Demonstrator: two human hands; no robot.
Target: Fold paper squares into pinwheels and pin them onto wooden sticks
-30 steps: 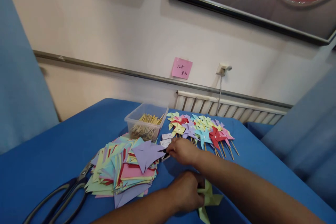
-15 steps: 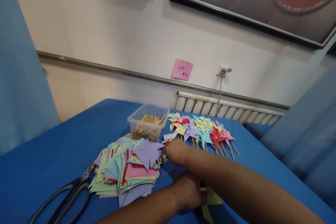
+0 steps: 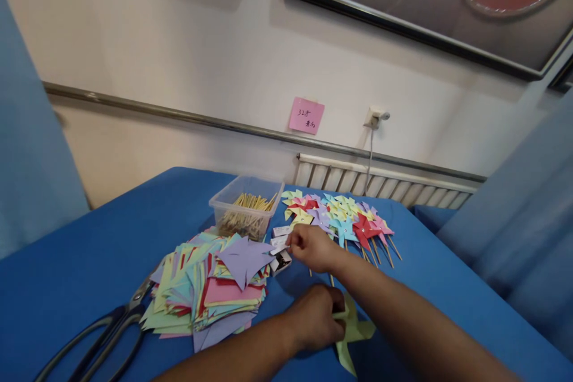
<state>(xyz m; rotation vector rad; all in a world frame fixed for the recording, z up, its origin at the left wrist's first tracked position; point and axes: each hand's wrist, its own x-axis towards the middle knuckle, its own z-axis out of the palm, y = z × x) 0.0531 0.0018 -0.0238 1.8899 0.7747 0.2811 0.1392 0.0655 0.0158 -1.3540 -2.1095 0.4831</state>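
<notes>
My left hand (image 3: 319,317) is closed on the folded centre of a pale yellow-green paper pinwheel (image 3: 353,331), low in the view, with its blades spread to the right. Farther forward, my right hand (image 3: 313,246) has its fingertips pinched together beside some small white boxes (image 3: 280,245). Whatever lies in that pinch is too small to make out. The nearest box has a dark, open-looking end. To the left of both hands is a thick pile of cut coloured paper squares (image 3: 210,286), topped by a purple piece (image 3: 246,259).
Large scissors (image 3: 114,325) lie left of the paper pile. Behind it stands a clear plastic tub (image 3: 213,204) of thin wooden sticks (image 3: 253,203). Finished pinwheels on sticks (image 3: 344,218) lie at the back right of the blue-covered table (image 3: 441,310), near a radiator (image 3: 389,185).
My right hand has drawn back slightly to the right from the small boxes, uncovering more of them. The pinwheel in my left hand is more visible. The view has shifted slightly.
</notes>
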